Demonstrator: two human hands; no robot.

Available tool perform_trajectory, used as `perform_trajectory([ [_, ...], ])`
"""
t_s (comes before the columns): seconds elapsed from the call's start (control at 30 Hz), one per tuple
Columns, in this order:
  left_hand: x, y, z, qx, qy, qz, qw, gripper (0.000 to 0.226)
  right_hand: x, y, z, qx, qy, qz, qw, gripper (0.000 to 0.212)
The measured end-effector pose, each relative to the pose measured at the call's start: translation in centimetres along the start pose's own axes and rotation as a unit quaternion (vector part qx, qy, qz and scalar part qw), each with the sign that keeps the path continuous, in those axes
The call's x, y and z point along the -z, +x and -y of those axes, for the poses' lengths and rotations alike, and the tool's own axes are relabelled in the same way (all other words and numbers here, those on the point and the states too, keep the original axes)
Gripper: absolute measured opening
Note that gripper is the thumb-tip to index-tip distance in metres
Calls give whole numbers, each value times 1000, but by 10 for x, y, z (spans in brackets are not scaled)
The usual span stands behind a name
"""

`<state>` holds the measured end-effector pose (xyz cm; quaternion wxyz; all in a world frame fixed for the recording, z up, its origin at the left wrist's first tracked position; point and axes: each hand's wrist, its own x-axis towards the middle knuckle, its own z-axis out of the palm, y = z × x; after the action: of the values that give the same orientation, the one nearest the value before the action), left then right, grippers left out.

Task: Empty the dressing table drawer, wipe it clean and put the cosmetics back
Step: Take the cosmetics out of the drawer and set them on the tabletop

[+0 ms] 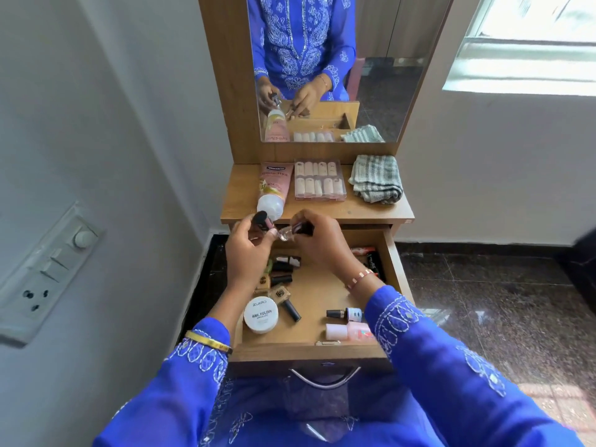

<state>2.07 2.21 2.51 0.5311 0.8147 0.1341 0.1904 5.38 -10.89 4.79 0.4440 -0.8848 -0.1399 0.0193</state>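
Above the open drawer [325,345], head view: my left hand [248,253] grips a small bottle with a black cap [263,221], and my right hand [317,241] pinches a second small bottle [295,230], clear glass with a dark cap; both bottles are held close together just in front of the tabletop's front edge. Tabletop [371,211], already cleared items: a pink lotion tube [274,188] lying on its side at the left, a clear box of false nails [319,180] in the middle, and a folded striped cloth [377,182] at the right, unused as far as I can tell. Drawer contents, remaining: a white round jar marked nail polish [261,314] at the near left, several nail polish bottles [280,279] lying in a loose cluster beyond it, one dark-capped bottle [343,313] and a pink bottle [348,331] at the near right, and some red and black items [371,256] in the far right corner, partly hidden by my right wrist. Progress, as I judge it: emptying is under way and well short of finished, since most of the small cosmetics lie in the drawer; wiping has not begun, and returning the cosmetics comes after that. The mirror [371,75] behind the tabletop reflects both hands and the set-out items.
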Motion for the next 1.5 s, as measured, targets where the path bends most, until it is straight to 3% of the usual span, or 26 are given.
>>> perform_trajectory([
  [0.27,8,45,-28,-18,-8,-33,999,40,25,46,20,-3,-1,-59,998,25],
  [0.47,-23,43,-54,-70,8,49,996,39,55,57,3,-62,-38,-102,992,28],
  [0.7,-70,41,-59,-63,55,133,988,42,86,56,-22,-104,-105,-108,983,29],
  [0.97,-96,39,-60,-42,60,135,988,29,94,52,-30,-112,-157,-91,977,32],
  [1.23,-117,41,-62,-41,62,96,993,21,85,52,-37,-114,-100,-130,980,30],
  [1.4,-124,41,-58,-44,55,94,993,23,84,50,-41,-100,-97,-129,982,36],
  [1.5,-123,41,-56,-39,47,109,992,35,83,47,-45,-97,-109,-124,982,45],
])
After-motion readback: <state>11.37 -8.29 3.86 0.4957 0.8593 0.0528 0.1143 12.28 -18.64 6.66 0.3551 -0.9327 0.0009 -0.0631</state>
